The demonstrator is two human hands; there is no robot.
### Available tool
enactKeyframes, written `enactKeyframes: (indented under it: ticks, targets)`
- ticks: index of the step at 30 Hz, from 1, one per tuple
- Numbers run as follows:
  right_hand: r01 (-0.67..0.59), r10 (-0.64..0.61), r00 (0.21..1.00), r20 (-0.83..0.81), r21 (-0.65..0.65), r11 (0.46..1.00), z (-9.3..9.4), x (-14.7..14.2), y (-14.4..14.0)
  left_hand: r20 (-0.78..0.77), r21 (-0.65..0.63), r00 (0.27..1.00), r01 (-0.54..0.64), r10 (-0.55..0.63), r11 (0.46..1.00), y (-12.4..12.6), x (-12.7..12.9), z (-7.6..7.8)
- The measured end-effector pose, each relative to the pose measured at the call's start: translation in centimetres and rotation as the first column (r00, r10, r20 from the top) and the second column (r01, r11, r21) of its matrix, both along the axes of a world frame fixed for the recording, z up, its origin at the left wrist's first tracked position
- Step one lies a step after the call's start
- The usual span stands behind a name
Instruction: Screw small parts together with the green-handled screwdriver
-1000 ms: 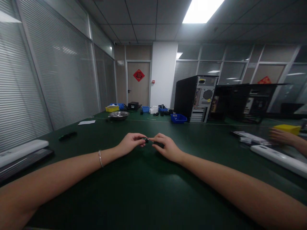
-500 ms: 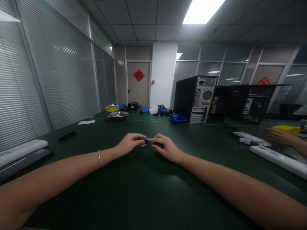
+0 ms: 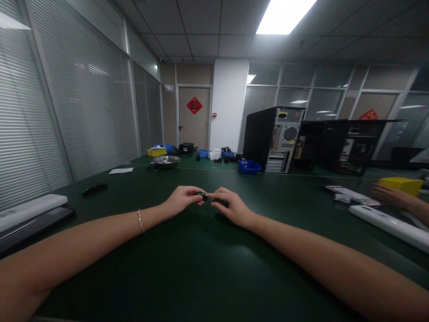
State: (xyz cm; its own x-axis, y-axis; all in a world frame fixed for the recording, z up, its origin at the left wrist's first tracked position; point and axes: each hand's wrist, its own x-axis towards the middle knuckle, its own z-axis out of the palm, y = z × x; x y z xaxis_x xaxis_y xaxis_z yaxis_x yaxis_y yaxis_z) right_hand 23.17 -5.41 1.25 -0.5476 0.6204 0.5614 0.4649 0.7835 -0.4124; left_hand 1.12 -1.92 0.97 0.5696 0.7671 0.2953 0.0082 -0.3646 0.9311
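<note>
1. Both forearms are stretched out low over the green bench (image 3: 201, 268), so the wrists are steadied against it.
2. A small black part (image 3: 203, 196) is pinched in the left hand (image 3: 181, 200); it sits above the bench, well short of the computer tower (image 3: 273, 137).
3. A slim dark tool (image 3: 220, 201) is gripped by the right hand (image 3: 231, 206), its tip met against the part.
4. Right of the tower, another person's hand (image 3: 389, 195) rests near a yellow bin (image 3: 400, 184).

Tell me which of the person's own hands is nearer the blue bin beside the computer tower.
Right. The right hand rests on the table almost straight in front of the blue bin; the left hand lies further to the left, its fingers meeting the right's over a small black part.
</note>
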Motion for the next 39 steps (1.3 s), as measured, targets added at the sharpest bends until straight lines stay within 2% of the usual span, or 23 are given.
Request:
enactKeyframes:
  ticks: [5,10,20,25,31,36,39]
  targets:
    - [0.038,-0.038,0.999,0.004,0.009,0.999,0.1,-0.2,-0.2,0.056,0.003,0.998,-0.020,0.020,1.000,0.2,-0.1,-0.1]
    - [-0.038,0.039,0.999,0.031,-0.032,0.999,0.5,-0.3,-0.7,0.107,-0.001,0.994,-0.038,0.038,0.999,0.5,-0.1,-0.2]
    - [-0.015,0.018,0.999,0.050,-0.055,0.998,0.6,0.1,-0.8,0.173,-0.150,0.984,-0.014,0.040,0.989,0.2,0.2,0.2]
    - [-0.083,0.090,0.983,0.163,-0.048,0.995,0.6,-0.1,-0.8,0.132,-0.120,0.991,-0.023,0.039,0.993,-0.1,0.1,0.2]
    - [-0.098,0.094,0.957,0.275,0.000,0.995,0.9,-0.4,-1.2,0.079,-0.136,0.997,-0.008,0.019,0.991,-0.3,0.2,0.0]
    - [-0.134,0.128,0.962,0.240,0.009,0.991,1.2,-0.5,-1.7,0.069,-0.134,0.996,-0.045,0.055,0.990,-0.5,-0.1,0.6]
    - [-0.085,0.080,0.983,0.164,0.027,0.996,1.0,-0.4,-1.6,0.077,-0.108,0.996,-0.028,0.036,0.994,-0.4,-0.2,0.7]
